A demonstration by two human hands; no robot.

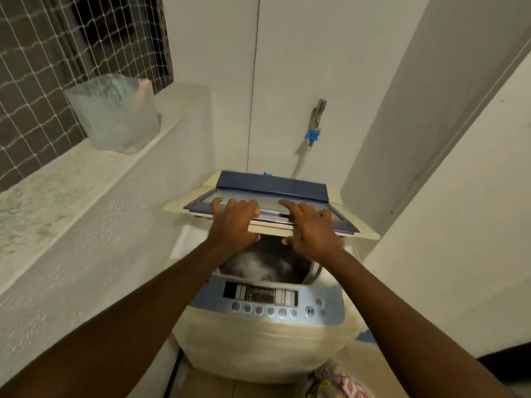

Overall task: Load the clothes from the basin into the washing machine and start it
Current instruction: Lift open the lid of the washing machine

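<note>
We have both hands on the folding lid [273, 186] of the washing machine [258, 346]. The left hand [234, 222] and the right hand [311, 226] sit side by side at the lid's front edge, fingers laid over the top and thumbs tucked beneath. We pinch the panel this way so that it swings evenly on its hinge at the machine's back. The lid sits half raised, and we cannot tell which way it is travelling. Pale clothes [255, 265] lie in the machine's drum below our hands, so loading looks at least partly done. Some patterned cloth [342, 383] shows at the machine's foot, though we see no basin there. The control panel [264, 297] along the machine's front is untouched.
</note>
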